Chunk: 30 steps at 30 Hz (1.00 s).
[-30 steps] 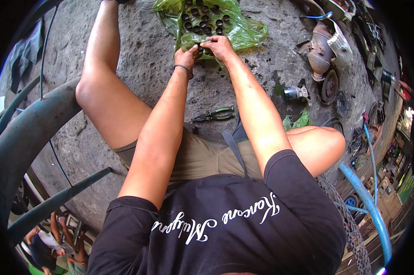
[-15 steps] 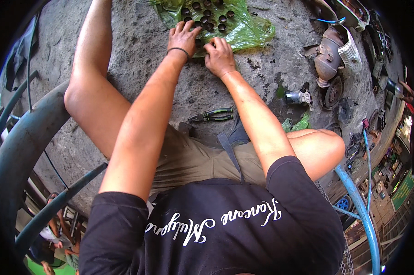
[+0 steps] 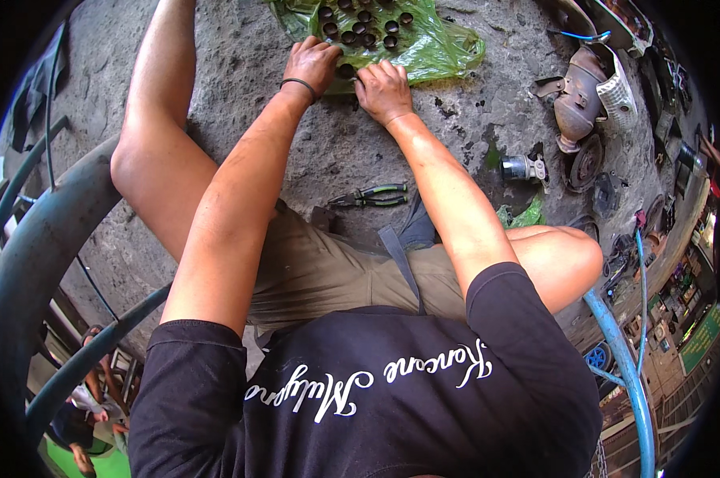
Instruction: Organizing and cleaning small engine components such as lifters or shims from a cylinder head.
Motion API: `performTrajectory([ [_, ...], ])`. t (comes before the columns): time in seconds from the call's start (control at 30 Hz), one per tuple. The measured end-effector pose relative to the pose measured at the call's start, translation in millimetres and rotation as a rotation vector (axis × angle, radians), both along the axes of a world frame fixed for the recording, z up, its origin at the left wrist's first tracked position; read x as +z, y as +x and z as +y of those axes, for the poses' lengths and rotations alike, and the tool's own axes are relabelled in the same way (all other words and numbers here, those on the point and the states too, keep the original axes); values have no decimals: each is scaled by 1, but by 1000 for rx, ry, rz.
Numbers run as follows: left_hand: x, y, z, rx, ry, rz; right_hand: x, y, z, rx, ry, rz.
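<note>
Shirt (image 3: 423, 398), black with white lettering, fills the bottom middle of the frame; above it come the olive-brown shorts (image 3: 336, 283). Just beyond the lap, near the centre, pliers (image 3: 372, 196) with green and black handles lie on the rough grey ground (image 3: 248, 72), touched by neither hand.

Farther out, at the upper middle, both hands are at the near edge of a green plastic bag (image 3: 451, 52). The left hand (image 3: 312, 65) is back-up, its fingers bent at the bag's near left corner; the right hand (image 3: 384, 89) lies just beside it, also back-up, fingers curled down onto the edge. The fingertips are hidden, so I cannot tell whether either hand pinches the film or only presses on it. One dark round piece (image 3: 345, 72) sits between the hands. The other small dark round pieces (image 3: 349, 37), hollow-looking, are scattered on the bag at the top of the frame.

The step in hand looks like handling or straightening this near edge. The next move, I judge, calls for light, even fingers: a tug on thin film could drag or tip the pieces.

Out toward the upper right are a silver cylindrical part (image 3: 523, 168) and a rusty metal canister (image 3: 579, 107). Farthest off, people (image 3: 81, 422) show at the lower left.
</note>
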<state>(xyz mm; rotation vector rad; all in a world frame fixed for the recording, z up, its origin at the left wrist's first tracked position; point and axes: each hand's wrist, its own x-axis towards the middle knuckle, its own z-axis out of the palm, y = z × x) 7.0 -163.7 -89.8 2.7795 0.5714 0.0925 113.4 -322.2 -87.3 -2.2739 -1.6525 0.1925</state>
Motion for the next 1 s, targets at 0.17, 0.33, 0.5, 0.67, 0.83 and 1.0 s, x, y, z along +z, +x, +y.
performTrajectory([
  [0.17, 0, 0, -4, -21, 7, -46, -4, -2, 0, 62, 61, -92],
  [0.33, 6, -3, -3, -72, 19, 0, 0, -3, 10, 82, 112, -74],
  [0.5, 7, -5, -6, -88, -61, -79, -5, -2, 18, 42, 162, 3],
  [0.67, 12, -9, -17, -72, -110, -96, -9, -4, 20, -140, 13, 158],
  [0.83, 6, -16, -21, -26, -91, -149, -3, -8, 22, -220, -74, 283],
  [1.0, 0, -17, -17, -42, -42, -101, -7, -2, 19, -111, 143, 63],
])
